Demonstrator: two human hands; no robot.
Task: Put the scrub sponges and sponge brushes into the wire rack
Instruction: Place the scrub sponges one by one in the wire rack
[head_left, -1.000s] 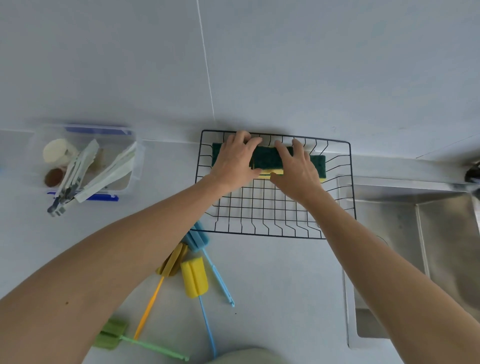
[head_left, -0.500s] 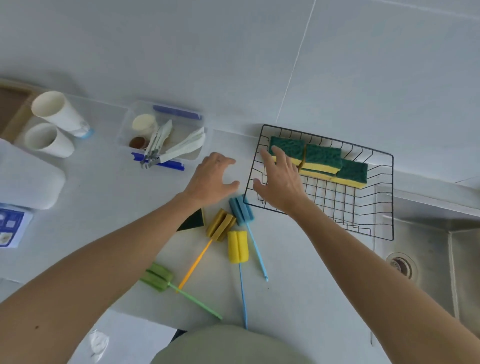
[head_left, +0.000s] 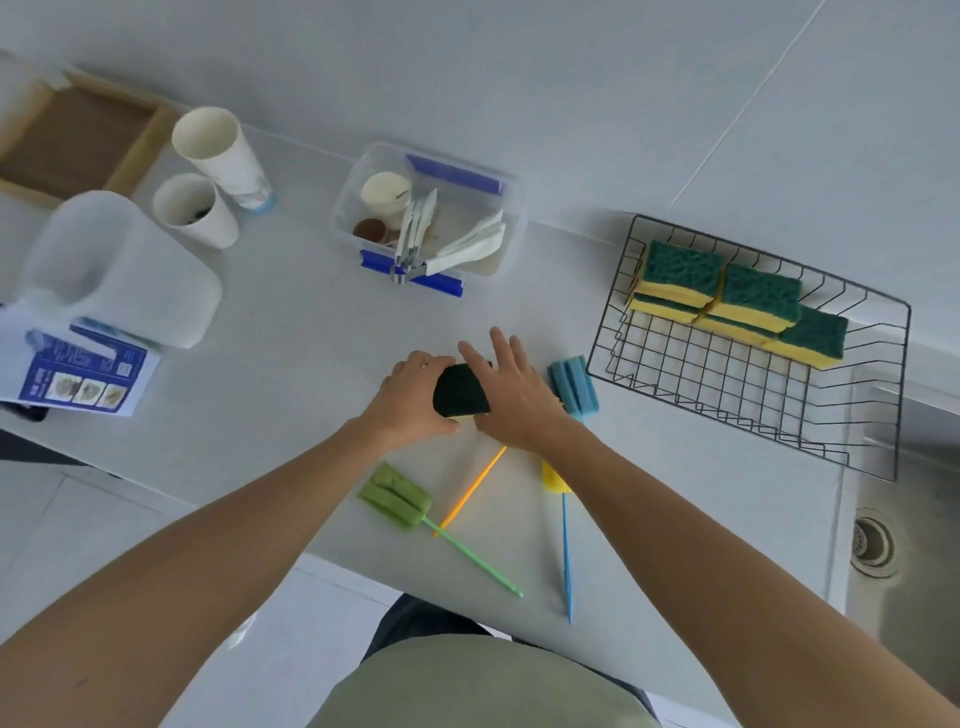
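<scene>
Both hands take a dark sponge (head_left: 461, 391) from the counter (head_left: 291, 332).

The left hand (head_left: 415, 400) grips it, the right hand (head_left: 511, 392) lies spread against it. Sponges (head_left: 727, 299) already sit in the wire rack (head_left: 753, 415); the green brush (head_left: 397, 496) and blue brush (head_left: 573, 383) still wait outside.

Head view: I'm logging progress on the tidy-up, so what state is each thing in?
wire rack: upright, partly filled
scrub sponges: stacked in the rack, at its far side
dark sponge: held between both hands
left hand: gripping the sponge
right hand: fingers spread against it
blue sponge brush: on the counter
green sponge brush: on the counter
paper cups: upright, open
</scene>
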